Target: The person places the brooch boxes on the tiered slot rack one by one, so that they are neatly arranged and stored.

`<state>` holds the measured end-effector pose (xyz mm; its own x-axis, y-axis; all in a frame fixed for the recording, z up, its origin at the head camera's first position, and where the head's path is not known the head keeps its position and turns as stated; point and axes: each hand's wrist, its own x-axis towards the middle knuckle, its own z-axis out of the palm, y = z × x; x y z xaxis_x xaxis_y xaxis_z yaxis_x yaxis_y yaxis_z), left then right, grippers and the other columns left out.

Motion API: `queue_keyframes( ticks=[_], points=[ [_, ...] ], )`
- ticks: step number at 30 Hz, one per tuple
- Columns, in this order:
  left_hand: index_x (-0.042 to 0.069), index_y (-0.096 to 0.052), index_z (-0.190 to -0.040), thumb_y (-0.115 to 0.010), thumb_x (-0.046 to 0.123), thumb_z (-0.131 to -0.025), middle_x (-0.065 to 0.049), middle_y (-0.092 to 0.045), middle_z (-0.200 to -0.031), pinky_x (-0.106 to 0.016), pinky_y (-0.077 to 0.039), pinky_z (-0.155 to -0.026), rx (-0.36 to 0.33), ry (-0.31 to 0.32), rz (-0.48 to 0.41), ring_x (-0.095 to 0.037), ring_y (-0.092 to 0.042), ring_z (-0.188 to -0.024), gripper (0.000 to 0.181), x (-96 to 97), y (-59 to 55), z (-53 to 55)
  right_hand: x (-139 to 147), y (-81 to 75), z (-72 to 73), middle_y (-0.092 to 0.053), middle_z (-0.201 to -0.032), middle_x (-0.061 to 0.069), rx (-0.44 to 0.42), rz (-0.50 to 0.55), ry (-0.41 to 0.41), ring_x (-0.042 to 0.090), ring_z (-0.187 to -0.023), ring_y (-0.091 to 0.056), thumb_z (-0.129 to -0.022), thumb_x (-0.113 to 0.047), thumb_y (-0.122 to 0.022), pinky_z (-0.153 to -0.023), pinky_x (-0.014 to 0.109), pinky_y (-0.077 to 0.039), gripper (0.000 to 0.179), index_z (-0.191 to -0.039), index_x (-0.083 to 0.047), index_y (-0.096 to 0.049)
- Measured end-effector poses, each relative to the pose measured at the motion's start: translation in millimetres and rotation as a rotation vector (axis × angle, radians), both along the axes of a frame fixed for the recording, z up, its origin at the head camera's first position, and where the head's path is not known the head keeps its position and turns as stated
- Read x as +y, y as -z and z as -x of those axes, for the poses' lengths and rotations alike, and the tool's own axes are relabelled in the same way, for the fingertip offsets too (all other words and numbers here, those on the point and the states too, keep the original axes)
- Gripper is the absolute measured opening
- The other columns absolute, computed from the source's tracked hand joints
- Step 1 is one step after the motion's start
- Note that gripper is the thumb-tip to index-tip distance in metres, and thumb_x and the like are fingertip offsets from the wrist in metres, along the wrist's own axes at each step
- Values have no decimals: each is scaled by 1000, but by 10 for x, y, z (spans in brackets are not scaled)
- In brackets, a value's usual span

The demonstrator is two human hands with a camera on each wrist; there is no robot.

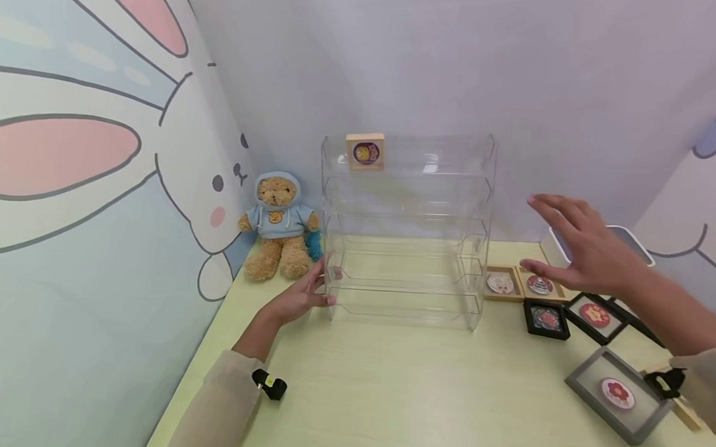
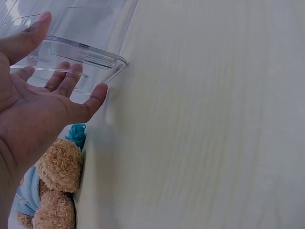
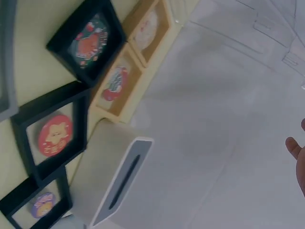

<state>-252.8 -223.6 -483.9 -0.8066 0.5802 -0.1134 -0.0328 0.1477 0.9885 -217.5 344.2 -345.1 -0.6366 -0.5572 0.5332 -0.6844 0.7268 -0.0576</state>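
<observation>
A clear acrylic rack [image 1: 403, 297] with several stepped tiers stands upright on the table. At its lower left side is my left hand [image 1: 301, 299], thumb by the front edge and the other fingers along the side panel. In the left wrist view those fingers [image 2: 97, 95] are spread and loosely bent beside the rack's clear corner [image 2: 114, 62]. My right hand [image 1: 594, 248] is raised in the air right of the rack, fingers extended, thumb apart, holding nothing. A small wooden-framed badge [image 1: 366, 153] with a yellow character sits at the left of the top tier.
A teddy bear [image 1: 277, 227] in a blue hoodie sits left of the rack. To the right lie wooden frames [image 1: 504, 283], black frames [image 1: 547, 319] and a grey frame [image 1: 618, 394], each with a round badge. A white box [image 3: 119, 171] stands behind them against the wall.
</observation>
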Motion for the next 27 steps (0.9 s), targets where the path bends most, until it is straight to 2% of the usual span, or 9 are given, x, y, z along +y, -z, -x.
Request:
queue_keyframes(
  ticks=[2, 5, 8, 10, 13, 17, 19, 22, 27],
  points=[
    [35, 8, -179, -72, 2, -104, -19, -28, -176, -39, -48, -113, -2, 1, -4, -40, -18, -170, 114, -6, -3, 0, 102, 136, -65, -43, -170, 23, -73, -3, 43, 56, -146, -42, -85, -57, -88, -111, 83, -37, 111, -175, -17, -36],
    [36, 6, -179, -72, 2, -104, -20, -28, -175, -39, -48, -113, -3, 5, -10, -41, -18, -170, 114, -8, -6, 1, 244, 387, -143, -43, -169, 23, -147, -7, 93, 53, -146, -42, -79, -43, -95, -113, 82, -36, 116, -175, -19, -35],
    [36, 6, -179, -71, 0, -104, -20, -28, -175, -39, -49, -112, -1, 6, -12, -42, -18, -170, 113, -3, -4, 2, 360, 638, -210, -46, -166, 24, -177, -22, 117, 52, -144, -44, -76, -37, -97, -114, 80, -37, 117, -174, -18, -36],
    [35, 7, -179, -69, -1, -104, -21, -28, -175, -41, -49, -112, 3, 5, -8, -42, -19, -169, 112, 1, -9, -3, 417, 789, -252, -48, -162, 26, -190, -34, 119, 53, -140, -47, -75, -35, -98, -108, 79, -39, 116, -172, -15, -38],
    [33, 8, -179, -67, -3, -104, -21, -28, -175, -49, -46, -118, 7, 5, -7, -42, -19, -169, 112, 3, -11, -3, 478, 976, -317, -50, -158, 25, -228, -54, 139, 52, -137, -49, -76, -39, -99, -102, 77, -41, 112, -170, -14, -41],
    [34, 7, -179, -66, -2, -104, -21, -29, -175, -63, -34, -128, 13, 7, -13, -41, -20, -170, 110, 6, -17, 10, 548, 1164, -401, -52, -155, 24, -294, -77, 186, 50, -135, -49, -79, -45, -97, -99, 75, -43, 109, -169, -14, -43],
    [35, 6, -179, -66, -2, -105, -20, -29, -175, -67, -30, -129, 14, 7, -14, -41, -20, -170, 110, 9, -22, 15, 580, 1247, -434, -54, -152, 23, -303, -84, 205, 48, -133, -52, -77, -48, -99, -99, 74, -44, 110, -167, -13, -47],
    [36, 6, -179, -66, 0, -105, -20, -29, -175, -66, -31, -129, 10, 8, -14, -42, -20, -170, 109, 8, -17, 19, 616, 1369, -467, -57, -148, 22, -294, -96, 209, 48, -129, -55, -72, -52, -101, -96, 75, -46, 108, -160, -10, -53],
    [32, 9, -179, -67, 1, -104, -21, -28, -175, -57, -39, -125, 3, 5, -4, -42, -19, -170, 111, 1, -16, -1, 644, 1534, -495, -59, -143, 19, -259, -109, 203, 42, -123, -58, -68, -56, -102, -90, 72, -50, 104, -150, -6, -61]
  ],
)
